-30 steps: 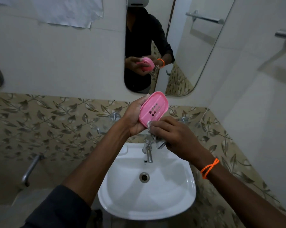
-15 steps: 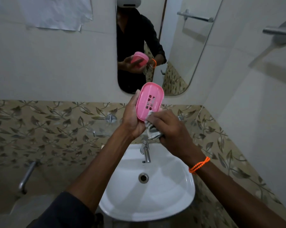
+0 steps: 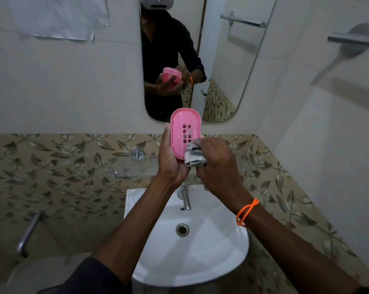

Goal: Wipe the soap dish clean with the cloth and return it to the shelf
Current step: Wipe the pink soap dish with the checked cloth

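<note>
At frame centre, the left hand (image 3: 172, 161) is gripping the upright pink soap dish (image 3: 184, 132); the right hand (image 3: 216, 164) is pinching a bunched cloth (image 3: 194, 155) against its lower edge, above the white basin (image 3: 200, 257) and tap (image 3: 184, 196). No writing is legible.

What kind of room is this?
Most likely a bathroom: a white sink with a tap, a mirror on the tiled wall, and a towel rail.
</note>
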